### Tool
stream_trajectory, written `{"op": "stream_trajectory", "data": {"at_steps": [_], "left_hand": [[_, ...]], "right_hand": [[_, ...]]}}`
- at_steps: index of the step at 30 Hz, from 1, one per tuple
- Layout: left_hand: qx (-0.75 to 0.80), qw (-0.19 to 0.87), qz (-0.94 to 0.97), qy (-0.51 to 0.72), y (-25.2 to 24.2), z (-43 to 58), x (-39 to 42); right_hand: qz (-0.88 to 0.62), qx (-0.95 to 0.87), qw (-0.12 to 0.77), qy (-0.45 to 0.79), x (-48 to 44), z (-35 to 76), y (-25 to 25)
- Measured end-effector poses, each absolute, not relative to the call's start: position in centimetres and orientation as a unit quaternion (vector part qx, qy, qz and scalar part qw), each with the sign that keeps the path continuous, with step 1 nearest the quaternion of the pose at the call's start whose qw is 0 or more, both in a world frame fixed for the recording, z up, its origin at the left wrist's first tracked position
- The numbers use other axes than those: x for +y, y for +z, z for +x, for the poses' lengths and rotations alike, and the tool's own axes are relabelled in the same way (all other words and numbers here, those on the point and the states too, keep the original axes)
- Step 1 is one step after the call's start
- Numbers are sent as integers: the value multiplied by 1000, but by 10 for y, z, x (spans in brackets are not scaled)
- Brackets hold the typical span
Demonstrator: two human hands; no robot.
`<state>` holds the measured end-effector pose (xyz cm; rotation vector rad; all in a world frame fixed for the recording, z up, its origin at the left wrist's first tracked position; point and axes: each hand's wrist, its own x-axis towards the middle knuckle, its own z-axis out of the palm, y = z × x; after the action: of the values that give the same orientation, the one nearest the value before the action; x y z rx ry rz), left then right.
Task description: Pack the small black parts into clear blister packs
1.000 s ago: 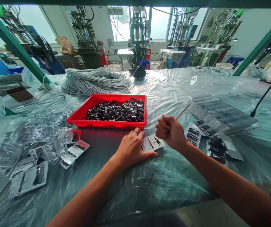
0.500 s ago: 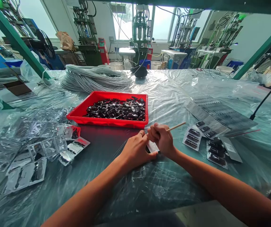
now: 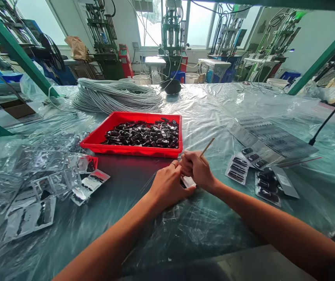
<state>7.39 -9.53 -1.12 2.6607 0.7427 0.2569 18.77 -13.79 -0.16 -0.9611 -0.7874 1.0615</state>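
My left hand (image 3: pixel 167 183) is curled over a small piece with a white face and a dark edge (image 3: pixel 189 181), pressing it near the table top. Most of this piece is hidden under the fingers. My right hand (image 3: pixel 198 168) grips a thin wooden stick (image 3: pixel 207 146) whose upper end slants up and to the right. The stick's lower end is hidden between the hands, which touch each other over the piece. Just beyond them stands a red tray (image 3: pixel 132 150) heaped with small glossy black parts (image 3: pixel 141 134).
Clear plastic packs (image 3: pixel 50 183) lie scattered at the left. On the right are blister packs of black parts (image 3: pixel 237 168) and a stack of flat packs (image 3: pixel 275 136). A wire coil (image 3: pixel 114 95) rests behind the tray. Green frame posts (image 3: pixel 322 58) flank the plastic-covered table.
My right hand has turned, so the stick now stands steeper and its upper end has moved left. The left hand keeps its hold on the small piece. The view has shifted slightly.
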Motion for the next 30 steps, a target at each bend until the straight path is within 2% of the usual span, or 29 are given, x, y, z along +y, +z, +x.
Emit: {"op": "stream_trajectory", "data": {"at_steps": [6, 8, 11, 13, 15, 18, 21, 23, 26, 28, 30], "left_hand": [[253, 179, 947, 83, -14, 74, -95], [247, 183, 949, 73, -13, 73, -92], [232, 191, 953, 44, -10, 69, -86], [226, 188, 955, 26, -9, 66, -82], [233, 192, 953, 19, -10, 64, -80], [242, 255, 934, 57, -14, 64, -78], [236, 379, 886, 125, -17, 66, -75], [239, 467, 834, 170, -17, 68, -72], [275, 566, 730, 268, -17, 71, -66], [292, 613, 656, 329, -18, 72, -62], [278, 654, 592, 380, -17, 73, -59]], "right_hand": [[-411, -360, 573, 611, -155, 193, 7], [-394, -352, 582, 619, -158, 205, 13], [-408, -309, 642, 571, -155, 233, 21], [-468, -278, 662, 515, -151, 254, 22], [-570, -272, 631, 451, -147, 273, 17], [-733, -340, 490, 328, -144, 292, 1], [-808, -470, 335, 119, -144, 297, -15], [-779, -544, 311, -15, -147, 290, -18], [-683, -618, 353, -161, -153, 266, -12], [-610, -667, 371, -216, -156, 247, -5], [-540, -730, 349, -230, -153, 231, -3]]}}
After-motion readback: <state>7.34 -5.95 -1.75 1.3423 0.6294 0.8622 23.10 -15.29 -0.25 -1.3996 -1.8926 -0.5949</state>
